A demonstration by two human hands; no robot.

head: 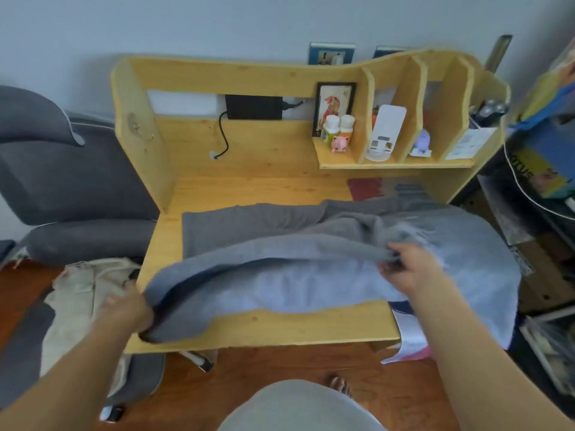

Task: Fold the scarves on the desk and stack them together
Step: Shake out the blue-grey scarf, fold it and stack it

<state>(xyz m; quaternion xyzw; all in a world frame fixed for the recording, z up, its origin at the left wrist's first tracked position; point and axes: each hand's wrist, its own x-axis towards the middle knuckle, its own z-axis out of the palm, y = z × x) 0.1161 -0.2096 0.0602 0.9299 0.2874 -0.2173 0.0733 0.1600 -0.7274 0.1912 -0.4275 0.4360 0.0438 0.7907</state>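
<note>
Grey scarf [280,244] covers desk [280,328]; red-patterned scarf [370,188] lies behind it.

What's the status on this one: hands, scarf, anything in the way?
Left hand grips grey scarf at its left end. Right hand grips its right edge. Scarf half-spread over desk, unfolded. Nothing blocking.

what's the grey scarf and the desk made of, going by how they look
Grey scarf: looks like a soft knit or brushed fabric, matte and slightly fuzzy, draping in loose folds, with a fringe near the right hand.
Desk: pale wood, probably pine, with visible grain and knots and a smooth light finish.
</note>
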